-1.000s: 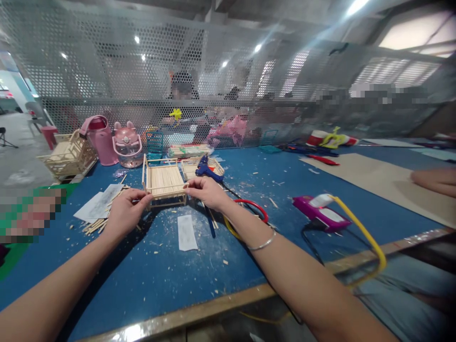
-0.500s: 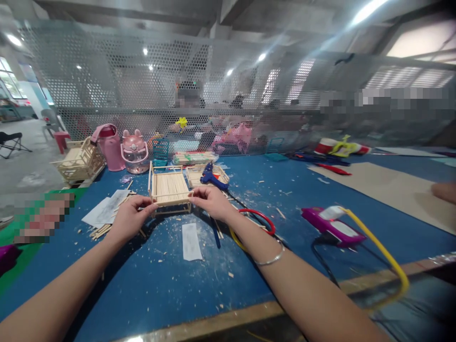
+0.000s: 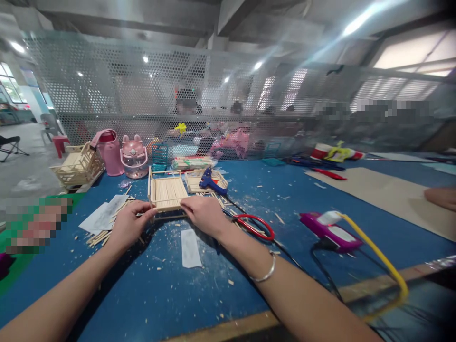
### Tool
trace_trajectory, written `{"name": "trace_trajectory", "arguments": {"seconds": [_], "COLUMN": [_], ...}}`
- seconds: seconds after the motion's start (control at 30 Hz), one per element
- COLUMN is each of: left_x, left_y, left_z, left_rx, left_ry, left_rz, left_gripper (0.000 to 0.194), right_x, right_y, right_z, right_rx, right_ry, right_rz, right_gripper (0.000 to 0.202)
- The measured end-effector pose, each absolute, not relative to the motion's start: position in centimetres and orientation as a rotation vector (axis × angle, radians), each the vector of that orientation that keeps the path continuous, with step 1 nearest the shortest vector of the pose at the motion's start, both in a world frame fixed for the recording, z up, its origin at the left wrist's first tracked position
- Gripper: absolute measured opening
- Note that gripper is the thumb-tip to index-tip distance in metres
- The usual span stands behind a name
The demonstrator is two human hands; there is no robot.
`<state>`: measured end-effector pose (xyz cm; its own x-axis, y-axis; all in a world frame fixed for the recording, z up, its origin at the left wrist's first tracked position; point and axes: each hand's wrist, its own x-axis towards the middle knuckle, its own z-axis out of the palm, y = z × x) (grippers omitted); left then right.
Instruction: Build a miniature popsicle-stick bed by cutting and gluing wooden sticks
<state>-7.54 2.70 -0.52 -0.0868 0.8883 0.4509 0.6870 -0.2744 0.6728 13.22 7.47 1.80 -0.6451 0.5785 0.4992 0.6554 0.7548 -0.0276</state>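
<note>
A small wooden stick frame (image 3: pixel 167 191) with a slatted base and raised end rails stands on the blue table (image 3: pixel 142 294). My left hand (image 3: pixel 133 221) pinches its near left corner. At its near right corner is my right hand (image 3: pixel 204 213), fingers closed on the front rail. Behind my right hand, a blue glue gun (image 3: pixel 211 183) rests on a tray of sticks (image 3: pixel 194 182). Loose sticks (image 3: pixel 99 237) and white paper (image 3: pixel 98 217) lie left of my left hand. Another paper slip (image 3: pixel 190 248) is in front of the frame.
A pink bottle (image 3: pixel 110 154), a clear pink jug (image 3: pixel 134 159) and stacked stick frames (image 3: pixel 78 166) stand at the back left. Red-handled pliers (image 3: pixel 258 225) and a purple device (image 3: pixel 331 231) with a yellow tube lie right. A person's hand (image 3: pixel 440 197) rests at the right edge.
My right hand has shifted slightly left along the front rail, covering its right corner more. The view has tilted up a little. My left hand keeps its hold.
</note>
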Motion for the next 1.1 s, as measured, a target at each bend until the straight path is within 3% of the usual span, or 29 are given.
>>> {"name": "trace_trajectory", "arguments": {"seconds": [0.1, 0.17, 0.27, 0.43, 0.67, 0.73, 0.8, 0.93, 1.1], "left_x": [-7.7, -7.9, -7.5, -3.8, 0.1, 0.0, -0.3, -1.0, -1.1], "left_y": [2.6, 2.2, 1.1, -1.6, -3.5, -3.3, -3.1, -2.8, -3.1], "left_z": [-0.2, 0.5, 1.7, 2.2, 1.2, 1.2, 1.2, 1.2, 1.2], "left_rx": [1.925, 1.947, 2.09, 2.053, 1.225, 1.099, 1.077, 1.23, 1.425], "left_ry": [1.749, 1.852, 1.941, 1.594, 1.186, 1.112, 1.088, 1.177, 1.202], "left_rz": [1.278, 1.251, 1.108, 1.111, 1.186, 1.228, 1.205, 1.154, 1.124], "left_gripper": [0.02, 0.029, 0.036, 0.024, 0.037, 0.036, 0.036, 0.037, 0.039], "right_x": [13.9, 15.0, 17.0, 18.3, 14.8, 15.1, 16.7, 21.5, 24.2], "right_y": [7.1, 6.9, 6.9, 4.8, -2.7, -2.8, -1.7, 1.8, 3.5], "right_z": [2.6, 3.9, 6.0, 6.8, 3.6, 3.7, 4.2, 4.4, 3.7], "right_rx": [-0.899, -0.845, -0.847, -1.064, -0.919, -0.973, -1.149, -1.677, -1.797], "right_ry": [-2.447, -2.384, -2.23, -2.079, -2.56, -2.59, -2.574, -2.487, -2.517], "right_rz": [-0.178, -0.065, 0.321, 0.858, 0.794, 0.807, 0.671, -0.015, 0.142], "right_gripper": [0.018, 0.014, 0.011, 0.012, 0.004, 0.011, 0.016, 0.01, 0.039]}}
